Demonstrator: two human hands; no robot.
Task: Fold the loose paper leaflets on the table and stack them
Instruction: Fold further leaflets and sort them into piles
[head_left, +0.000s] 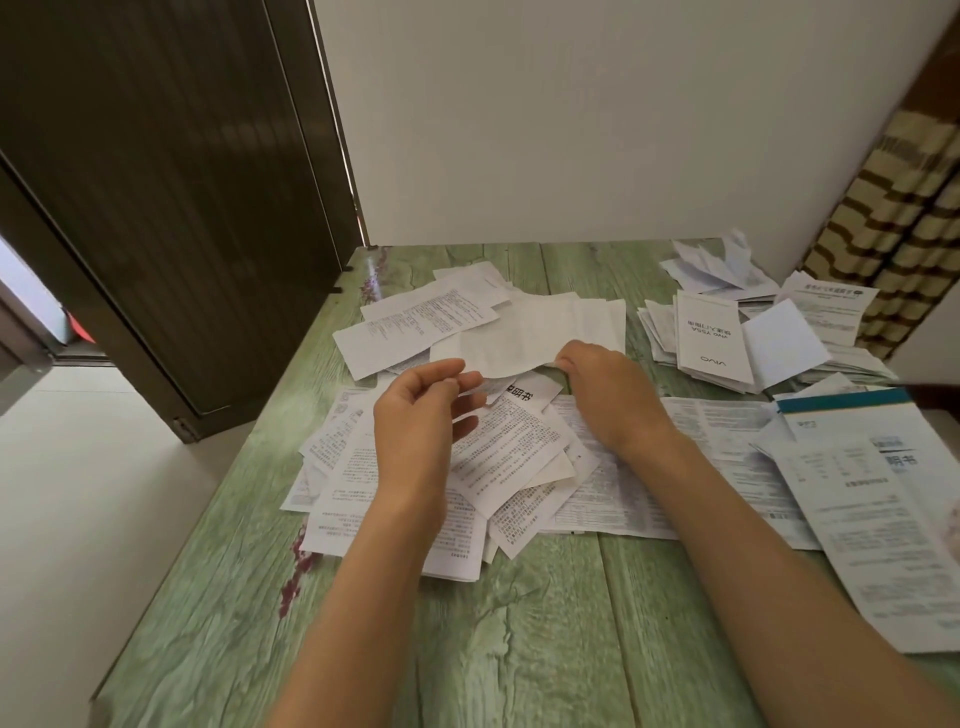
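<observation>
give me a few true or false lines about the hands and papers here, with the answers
1. The right hand grips the near edge of a pale leaflet. True.
2. The table has a plain white top. False: it is green with a wood-grain pattern.
3. The vivo booklet lies on top of a stack on the far right part of the table. True.
4. The teal-banded leaflet lies at the table's left edge. False: it lies on the right side, nearer than the stack.
</observation>
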